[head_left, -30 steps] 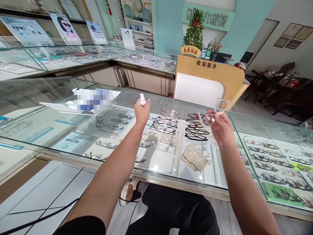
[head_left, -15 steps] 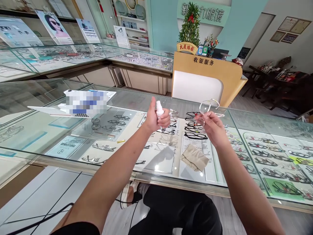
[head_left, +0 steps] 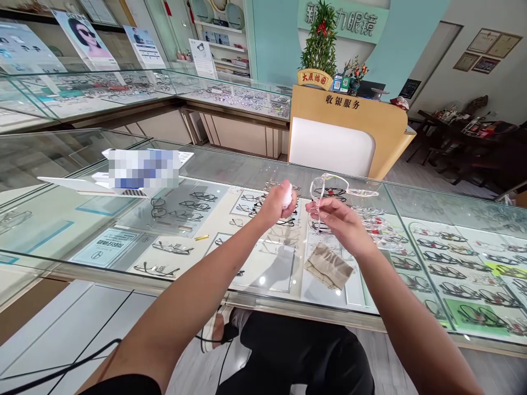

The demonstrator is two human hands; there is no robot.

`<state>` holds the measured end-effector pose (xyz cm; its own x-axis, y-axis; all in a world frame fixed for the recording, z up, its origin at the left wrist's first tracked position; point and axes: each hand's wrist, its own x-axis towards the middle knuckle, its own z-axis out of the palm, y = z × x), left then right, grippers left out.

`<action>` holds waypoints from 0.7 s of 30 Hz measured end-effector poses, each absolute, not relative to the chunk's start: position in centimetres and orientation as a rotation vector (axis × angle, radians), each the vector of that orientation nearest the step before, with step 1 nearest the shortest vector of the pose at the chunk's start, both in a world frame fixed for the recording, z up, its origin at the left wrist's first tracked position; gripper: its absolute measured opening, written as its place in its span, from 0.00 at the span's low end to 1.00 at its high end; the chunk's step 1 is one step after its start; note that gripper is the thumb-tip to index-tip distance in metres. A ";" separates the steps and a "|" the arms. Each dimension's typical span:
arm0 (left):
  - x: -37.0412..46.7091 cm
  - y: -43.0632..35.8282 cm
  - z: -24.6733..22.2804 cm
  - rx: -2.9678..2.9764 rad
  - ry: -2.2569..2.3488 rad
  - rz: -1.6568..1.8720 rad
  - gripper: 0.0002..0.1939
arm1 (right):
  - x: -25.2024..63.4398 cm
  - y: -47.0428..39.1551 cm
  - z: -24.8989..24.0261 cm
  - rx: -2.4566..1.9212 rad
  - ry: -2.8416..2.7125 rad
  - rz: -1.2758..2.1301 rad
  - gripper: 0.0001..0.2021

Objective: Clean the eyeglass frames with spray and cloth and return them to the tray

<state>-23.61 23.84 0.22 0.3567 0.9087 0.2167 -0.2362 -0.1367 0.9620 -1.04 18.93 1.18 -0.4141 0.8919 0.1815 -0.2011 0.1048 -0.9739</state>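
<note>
My left hand [head_left: 279, 204] is wrapped round a small white spray bottle [head_left: 287, 196], thumb at its top, and the bottle points toward the glasses on the right. Pinched in the fingers of my right hand [head_left: 338, 220] is a pair of clear-framed glasses [head_left: 323, 189], held up above the counter with one temple stretching to the right. A small gap separates the bottle from the glasses. Below my right hand, a folded beige cloth [head_left: 328, 266] lies on the glass counter [head_left: 263, 298].
Several rows of eyeglass frames [head_left: 450, 257] show under the glass. An opened white and blue box [head_left: 144, 170] stands on the counter at the left. Beyond are more display cases [head_left: 230, 99] and a wooden cashier desk [head_left: 349, 107] with a plant [head_left: 320, 44].
My left hand has moved right and turned the bottle toward the glasses, its thumb now lowered onto the top. My right hand has brought the glasses leftward, closer to the bottle.
</note>
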 end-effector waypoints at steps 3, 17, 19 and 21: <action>-22.8 23.4 -0.2 1.471 0.828 1.356 0.43 | -1.4 18.6 1.2 -0.726 -1.459 1.501 0.12; -22.3 23.4 -0.8 1.554 0.897 1.145 0.39 | -1.9 18.5 1.1 -0.663 -1.501 1.598 0.15; -22.3 23.1 -0.4 1.584 0.870 1.100 0.39 | -1.6 18.7 1.2 -0.658 -1.472 1.593 0.14; -22.4 22.7 -0.1 1.644 0.830 1.063 0.39 | -1.1 18.9 1.5 -0.645 -1.412 1.572 0.13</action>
<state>-22.40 22.73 -0.08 0.3855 0.8855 0.2593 0.0359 -0.2952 0.9548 -1.10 18.90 1.48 -0.4595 0.8693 0.1818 -0.2738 0.0561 -0.9602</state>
